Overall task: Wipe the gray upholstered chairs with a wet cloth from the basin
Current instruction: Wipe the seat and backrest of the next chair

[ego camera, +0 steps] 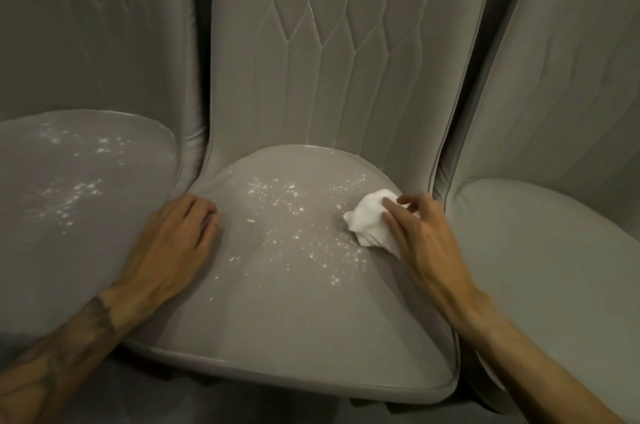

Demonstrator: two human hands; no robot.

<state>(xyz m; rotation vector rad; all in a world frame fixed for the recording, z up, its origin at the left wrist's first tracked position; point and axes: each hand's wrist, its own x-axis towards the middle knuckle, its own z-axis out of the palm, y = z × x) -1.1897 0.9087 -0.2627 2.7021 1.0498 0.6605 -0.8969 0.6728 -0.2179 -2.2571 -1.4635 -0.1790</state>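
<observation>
Three gray upholstered chairs stand side by side. The middle chair's seat (pixel 277 302) is speckled with white powder (pixel 298 215). A crumpled white cloth (pixel 370 219) lies on the right part of this seat. My right hand (pixel 419 236) presses down on the cloth with its fingers spread over it. My left hand (pixel 173 240) rests on the seat's left edge, fingers curled down against the fabric and holding nothing.
The left chair's seat (pixel 52 233) also carries white specks (pixel 79 188). The right chair's seat (pixel 554 267) looks clean. Quilted backrests (pixel 346 42) rise close behind all three seats. Narrow gaps separate the chairs. No basin is in view.
</observation>
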